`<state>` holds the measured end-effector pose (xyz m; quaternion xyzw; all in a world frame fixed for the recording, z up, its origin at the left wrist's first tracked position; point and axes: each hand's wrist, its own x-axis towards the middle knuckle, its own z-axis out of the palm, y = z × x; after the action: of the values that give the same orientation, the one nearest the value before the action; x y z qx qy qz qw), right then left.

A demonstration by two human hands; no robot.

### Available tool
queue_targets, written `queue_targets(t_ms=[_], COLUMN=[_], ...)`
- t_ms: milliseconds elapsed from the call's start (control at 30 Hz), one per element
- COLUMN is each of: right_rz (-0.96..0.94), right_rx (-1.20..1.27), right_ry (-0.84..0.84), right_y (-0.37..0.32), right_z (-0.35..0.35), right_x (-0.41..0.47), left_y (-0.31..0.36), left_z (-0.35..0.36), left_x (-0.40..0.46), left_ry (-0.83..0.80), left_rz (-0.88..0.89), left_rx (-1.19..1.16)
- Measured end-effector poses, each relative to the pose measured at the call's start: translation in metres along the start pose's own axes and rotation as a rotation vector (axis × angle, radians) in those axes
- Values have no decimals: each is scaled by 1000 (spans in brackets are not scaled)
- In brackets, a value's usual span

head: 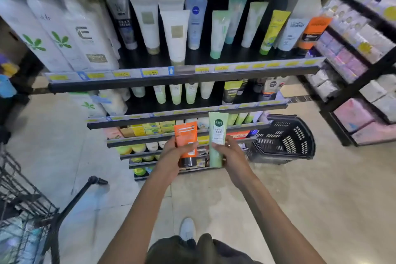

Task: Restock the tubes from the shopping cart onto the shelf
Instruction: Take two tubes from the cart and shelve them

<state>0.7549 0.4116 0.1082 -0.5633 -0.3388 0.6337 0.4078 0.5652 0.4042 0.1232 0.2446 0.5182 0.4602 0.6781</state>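
My left hand [171, 154] grips an orange tube [186, 138] with a black cap, held upright. Beside it my right hand [230, 152] grips a taller pale green tube [217, 135], cap down. Both tubes are held in front of the lower shelves, about chest height. The upper shelf [184, 75] carries a row of standing tubes: white, blue, green, yellow and orange ones. The shopping cart [27, 210] stands at the lower left, with some packaged goods blurred inside it.
A black plastic basket [285, 137] sits on the floor to the right of the shelf unit. White boxes [64, 32] fill the upper shelf's left end. Another rack with wrapped packs [353, 53] runs along the right. My shoe [187, 228] is on the tiled floor.
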Motion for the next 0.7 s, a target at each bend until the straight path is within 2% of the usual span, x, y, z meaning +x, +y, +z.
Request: queue_targets(t_ms=[200,300,567,700], right_rz=[-31,-37,-63,-143], right_rx=[-70,-99,-225,-293], right_ry=[-82,-105,-184,-149], right_y=[-30,-42,-57,-62], right_z=[13,18,26,38], right_x=[54,85,157,178], left_y=[4,8,6,-2], left_z=[5,9,13,9], left_x=[10,12,9,4], left_ry=[104,141,134,145], left_rz=[22,27,36,59], left_rx=[-62,-192,-363,-464])
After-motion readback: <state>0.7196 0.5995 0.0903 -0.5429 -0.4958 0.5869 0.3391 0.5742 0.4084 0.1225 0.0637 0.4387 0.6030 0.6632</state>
